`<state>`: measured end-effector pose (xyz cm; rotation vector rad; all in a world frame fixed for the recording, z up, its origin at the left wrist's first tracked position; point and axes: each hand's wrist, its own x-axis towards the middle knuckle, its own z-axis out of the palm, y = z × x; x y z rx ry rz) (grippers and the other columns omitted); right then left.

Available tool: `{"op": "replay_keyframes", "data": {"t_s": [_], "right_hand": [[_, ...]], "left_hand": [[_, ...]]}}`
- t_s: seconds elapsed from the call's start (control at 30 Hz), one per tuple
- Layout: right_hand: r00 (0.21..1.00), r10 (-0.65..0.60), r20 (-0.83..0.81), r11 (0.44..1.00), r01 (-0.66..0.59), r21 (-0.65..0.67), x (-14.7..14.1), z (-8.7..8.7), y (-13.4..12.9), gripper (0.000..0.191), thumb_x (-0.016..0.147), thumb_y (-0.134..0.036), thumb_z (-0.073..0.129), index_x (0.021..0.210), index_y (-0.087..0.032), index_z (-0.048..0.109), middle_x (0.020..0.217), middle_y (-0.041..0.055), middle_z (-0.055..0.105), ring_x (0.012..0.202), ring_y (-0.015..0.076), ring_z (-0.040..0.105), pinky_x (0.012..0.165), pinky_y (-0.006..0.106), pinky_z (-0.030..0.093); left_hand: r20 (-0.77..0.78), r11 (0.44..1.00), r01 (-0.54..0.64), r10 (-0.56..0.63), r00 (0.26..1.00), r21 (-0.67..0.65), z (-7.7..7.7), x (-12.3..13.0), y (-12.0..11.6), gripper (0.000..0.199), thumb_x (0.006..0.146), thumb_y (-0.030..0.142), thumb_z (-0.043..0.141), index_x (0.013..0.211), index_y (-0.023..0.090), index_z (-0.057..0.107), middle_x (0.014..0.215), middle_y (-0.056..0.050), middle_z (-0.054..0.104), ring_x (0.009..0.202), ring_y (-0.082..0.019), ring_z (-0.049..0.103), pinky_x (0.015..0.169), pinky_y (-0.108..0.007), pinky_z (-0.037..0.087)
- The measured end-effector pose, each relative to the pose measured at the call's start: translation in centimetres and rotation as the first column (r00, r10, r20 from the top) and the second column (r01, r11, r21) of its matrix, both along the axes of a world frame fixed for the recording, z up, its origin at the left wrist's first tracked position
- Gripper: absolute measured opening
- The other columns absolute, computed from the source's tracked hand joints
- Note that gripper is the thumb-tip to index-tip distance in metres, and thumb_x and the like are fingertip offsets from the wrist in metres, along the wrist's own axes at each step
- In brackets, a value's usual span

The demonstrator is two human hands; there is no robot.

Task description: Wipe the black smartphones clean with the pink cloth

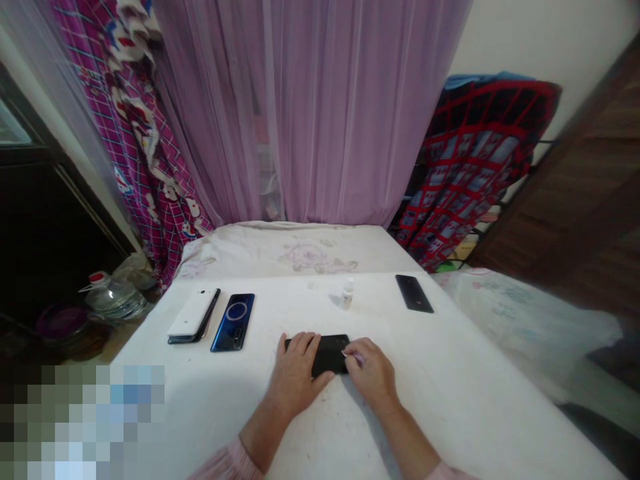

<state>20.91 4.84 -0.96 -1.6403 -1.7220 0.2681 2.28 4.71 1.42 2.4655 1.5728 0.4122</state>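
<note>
A black phone lies flat on the white-covered table in front of me. My left hand grips its left end, with the fingers over the far edge and the thumb along the near edge. At the phone's right end, my right hand is closed in a pinch. A small pale tip shows at the pinching fingers, touching or just above the phone; the rest of what they hold is hidden. Beyond the phone stands a small clear bottle with a white cap.
A blue phone lies to the left, beside a stack topped by a white phone. Another dark phone lies at the right. Purple curtains hang behind the table. A large plastic bottle stands at the far left.
</note>
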Motion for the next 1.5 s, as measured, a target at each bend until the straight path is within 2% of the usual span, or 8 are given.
{"op": "replay_keyframes", "data": {"t_s": [0.27, 0.57, 0.73, 0.9, 1.07, 1.33, 1.5], "right_hand": [[0.998, -0.022, -0.062, 0.999, 0.024, 0.026, -0.5, 0.1, 2.8, 0.025, 0.075, -0.016, 0.046, 0.077, -0.022, 0.07, 0.086, 0.0032, 0.07, 0.085, 0.0187, 0.063, 0.082, 0.031, 0.047], [0.997, -0.035, -0.063, 0.999, 0.036, 0.013, 0.2, -0.5, 1.5, 0.026, 0.075, -0.018, 0.046, 0.081, -0.023, 0.071, 0.087, 0.0025, 0.069, 0.082, 0.0167, 0.065, 0.077, 0.027, 0.049], [0.996, -0.09, 0.005, 0.995, 0.091, -0.037, 0.1, 0.0, 2.3, 0.026, 0.079, -0.019, 0.046, 0.083, -0.023, 0.071, 0.09, 0.0022, 0.071, 0.084, 0.0178, 0.065, 0.077, 0.029, 0.047], [0.987, -0.001, 0.162, 0.998, 0.011, -0.061, -0.7, 1.4, 3.2, 0.027, 0.077, -0.011, 0.05, 0.082, -0.027, 0.071, 0.089, -0.0007, 0.072, 0.089, 0.0186, 0.06, 0.077, 0.028, 0.044], [0.968, 0.111, 0.225, 0.993, -0.097, -0.073, -1.5, 2.5, 3.5, 0.028, 0.075, -0.007, 0.052, 0.079, -0.026, 0.072, 0.086, 0.0, 0.072, 0.088, 0.0201, 0.058, 0.077, 0.029, 0.043], [0.983, -0.007, 0.181, 0.996, 0.023, -0.086, 1.1, 1.2, 3.1, 0.024, 0.081, -0.014, 0.051, 0.084, -0.025, 0.073, 0.091, 0.0011, 0.073, 0.088, 0.0199, 0.061, 0.078, 0.03, 0.044], [0.998, -0.055, 0.043, 0.998, 0.055, 0.003, 1.4, 0.6, 2.7, 0.023, 0.086, -0.025, 0.05, 0.091, -0.022, 0.073, 0.093, 0.004, 0.072, 0.087, 0.0189, 0.064, 0.08, 0.03, 0.048]], "left_hand": [[0.003, 1.0, 0.007, -0.007, 1.0, 0.002, 0.5, 0.1, -0.1, 0.062, 0.086, 0.052, 0.055, 0.137, 0.021, 0.043, 0.139, -0.011, 0.05, 0.129, -0.03, 0.041, 0.112, -0.057, 0.016], [-0.017, 1.0, 0.003, -0.002, 1.0, 0.017, 0.0, 0.1, -0.1, 0.063, 0.086, 0.051, 0.053, 0.14, 0.021, 0.041, 0.14, -0.012, 0.049, 0.129, -0.032, 0.04, 0.112, -0.058, 0.016], [-0.013, 1.0, 0.014, -0.014, 1.0, 0.015, 0.1, 0.1, -0.1, 0.064, 0.086, 0.051, 0.053, 0.14, 0.02, 0.04, 0.139, -0.012, 0.049, 0.13, -0.032, 0.04, 0.112, -0.058, 0.016], [0.006, 1.0, 0.002, -0.002, 1.0, 0.021, 0.1, 0.2, -0.1, 0.062, 0.086, 0.049, 0.055, 0.138, 0.018, 0.041, 0.138, -0.013, 0.05, 0.129, -0.031, 0.041, 0.111, -0.059, 0.017], [0.012, 1.0, -0.004, 0.004, 1.0, 0.021, 0.4, 0.2, -0.1, 0.059, 0.086, 0.048, 0.055, 0.135, 0.018, 0.042, 0.137, -0.012, 0.051, 0.128, -0.031, 0.042, 0.111, -0.058, 0.017], [-0.007, 0.998, -0.035, 0.036, 0.999, 0.045, -0.4, 0.5, 0.0, 0.059, 0.088, 0.05, 0.053, 0.137, 0.019, 0.042, 0.137, -0.013, 0.051, 0.128, -0.031, 0.042, 0.111, -0.057, 0.018], [0.009, 0.996, -0.062, 0.061, 0.998, 0.066, -0.2, 0.6, -0.1, 0.06, 0.085, 0.05, 0.057, 0.135, 0.019, 0.044, 0.133, -0.011, 0.054, 0.125, -0.031, 0.046, 0.11, -0.055, 0.023]]}}
